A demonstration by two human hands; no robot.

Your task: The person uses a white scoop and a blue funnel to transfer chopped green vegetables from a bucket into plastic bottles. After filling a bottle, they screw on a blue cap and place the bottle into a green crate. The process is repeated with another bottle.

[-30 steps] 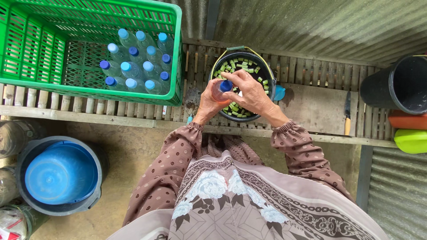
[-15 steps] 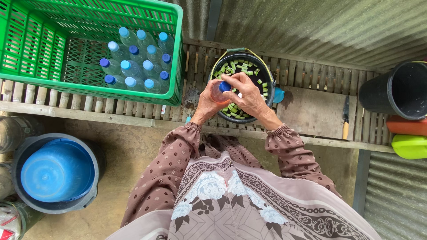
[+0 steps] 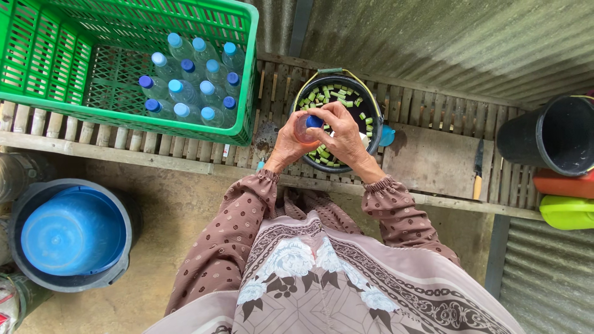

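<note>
I am looking down on a slatted wooden worktop (image 3: 433, 117) backed by a corrugated metal wall (image 3: 445, 43). At upper left, a green plastic crate (image 3: 74, 68) is sitting on the worktop, holding a cluster of clear capped bottles (image 3: 192, 86) with blue lids. Below it, on the floor, a grey tub (image 3: 68, 281) is holding a blue basin (image 3: 68, 232). At far right a black bucket (image 3: 550, 133) is standing beside an orange container (image 3: 563, 184) and a lime-green one (image 3: 566, 211). A flat board (image 3: 430, 161) is lying on the worktop with a knife (image 3: 477, 170) just beside it. At centre, a black pail (image 3: 365, 114) is holding chopped green pieces (image 3: 325, 96). Over that pail I am holding a small clear bottle (image 3: 302, 129): my left hand (image 3: 286, 145) is wrapping around its body, while my right hand (image 3: 340, 133) is closing its fingers on the blue cap (image 3: 314, 122), so both hands are clamped on the bottle, touching each other.
</note>
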